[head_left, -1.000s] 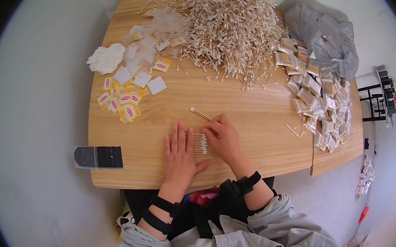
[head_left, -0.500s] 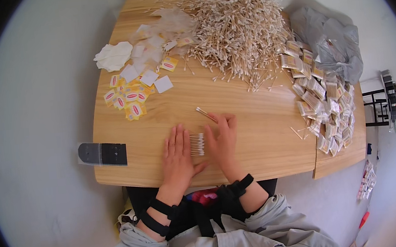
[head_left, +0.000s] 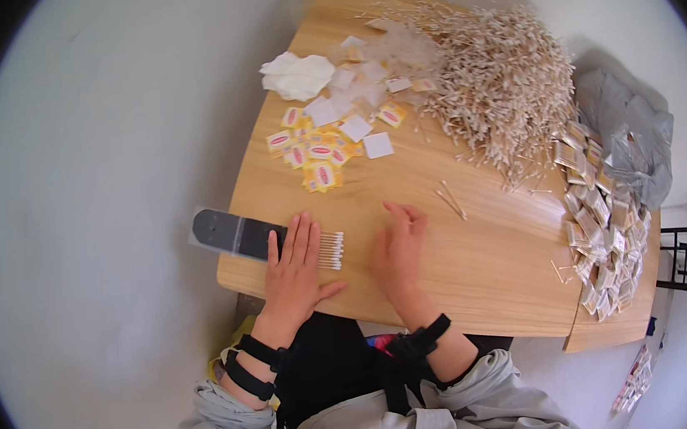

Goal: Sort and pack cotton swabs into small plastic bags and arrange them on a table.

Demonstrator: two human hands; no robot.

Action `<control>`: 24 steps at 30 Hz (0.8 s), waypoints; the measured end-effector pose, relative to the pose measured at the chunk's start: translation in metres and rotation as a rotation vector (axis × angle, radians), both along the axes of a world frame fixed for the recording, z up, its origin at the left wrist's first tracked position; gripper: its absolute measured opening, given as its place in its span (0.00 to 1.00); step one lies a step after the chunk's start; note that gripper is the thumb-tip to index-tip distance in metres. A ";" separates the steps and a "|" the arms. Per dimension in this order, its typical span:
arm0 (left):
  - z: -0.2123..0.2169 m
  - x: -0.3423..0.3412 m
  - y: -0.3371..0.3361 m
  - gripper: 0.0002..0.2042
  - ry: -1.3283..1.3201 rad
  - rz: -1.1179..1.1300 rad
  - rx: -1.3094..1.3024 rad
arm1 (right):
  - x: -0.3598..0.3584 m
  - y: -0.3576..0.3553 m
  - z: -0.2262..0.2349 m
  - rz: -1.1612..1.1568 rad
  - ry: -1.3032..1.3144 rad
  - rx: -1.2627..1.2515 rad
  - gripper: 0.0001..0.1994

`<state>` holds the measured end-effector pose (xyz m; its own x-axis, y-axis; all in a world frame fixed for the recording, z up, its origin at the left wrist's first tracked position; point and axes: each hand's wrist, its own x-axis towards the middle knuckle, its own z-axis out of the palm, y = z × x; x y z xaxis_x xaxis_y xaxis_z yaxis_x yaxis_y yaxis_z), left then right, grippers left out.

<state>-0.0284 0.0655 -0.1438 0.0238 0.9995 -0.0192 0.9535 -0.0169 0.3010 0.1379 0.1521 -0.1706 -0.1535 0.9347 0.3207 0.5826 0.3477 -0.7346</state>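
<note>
My left hand (head_left: pixel 292 266) lies flat with its fingers stretched over a neat row of cotton swabs (head_left: pixel 332 251); the white tips stick out to the right of my fingers. Its fingertips reach the near end of a dark flat strip with a clear sleeve (head_left: pixel 232 233). To the right, my right hand (head_left: pixel 400 250) is lifted a little off the tabletop, blurred, fingers loosely bent, with nothing visible in them. Two loose cotton swabs (head_left: pixel 451 201) lie on the wood beyond it.
A big heap of cotton swabs (head_left: pixel 506 84) covers the far right of the table (head_left: pixel 500 273). Yellow-and-white cards (head_left: pixel 316 150), crumpled white tissue (head_left: pixel 295 75) and clear film lie at the far left. Small swab packs (head_left: pixel 609 228) and a grey plastic bag (head_left: pixel 624 135) sit at the right.
My view has turned, shifting the table to the right. The left hand has slid the swab row leftward against the dark strip. My right hand has come away from the loose swabs.
</note>
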 end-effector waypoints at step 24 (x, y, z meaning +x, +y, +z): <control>0.061 -0.047 -0.118 0.33 -0.282 0.364 0.154 | 0.090 -0.073 0.035 0.006 0.470 -0.643 0.12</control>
<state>-0.0752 -0.0523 -0.0828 -0.3445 0.9348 0.0867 0.7875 0.2375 0.5687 0.2277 0.0790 -0.1355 -0.1414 0.9580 -0.2494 0.1614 -0.2263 -0.9606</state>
